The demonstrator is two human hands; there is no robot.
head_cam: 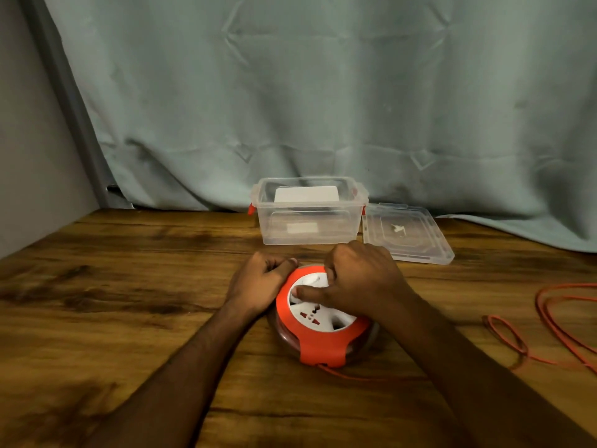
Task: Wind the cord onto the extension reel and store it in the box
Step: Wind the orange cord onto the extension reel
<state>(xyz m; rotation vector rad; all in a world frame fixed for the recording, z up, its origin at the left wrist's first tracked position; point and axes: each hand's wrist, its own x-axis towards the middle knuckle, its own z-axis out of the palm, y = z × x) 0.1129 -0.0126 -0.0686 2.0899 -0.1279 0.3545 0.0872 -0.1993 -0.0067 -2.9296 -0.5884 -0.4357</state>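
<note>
1. The round orange-and-white plastic extension reel (318, 321) lies flat on the brown wooden table (129, 286), near the person and just in front of the clear plastic storage box (310, 218). The left hand (258, 286) is curled against the reel's left rim, holding it. The right hand (358, 282) sits on top with its fingers bent onto the white socket face, thumb pressed there, apparently to turn it.

2. Most of the thin orange cord (549, 321) lies loose in loops at the right, well apart from the reel, with one strand leaving the reel's near edge. I judge the winding is barely along.

3. Risk: the loops overlap, so they could pull into a knot as the cord draws in and jam at the reel's opening.

4. Risk: if the left hand's hold slackens, the whole reel may spin or slide on the smooth wood instead of winding.

5. Risk: the dragging cord could whip or snag at the table's right edge, which is out of view.

6. Risk: the box already holds a white flat item, so the reel might sit high. Its clear lid (407, 234) lies to the right, touching the box, and may then not close.
</note>
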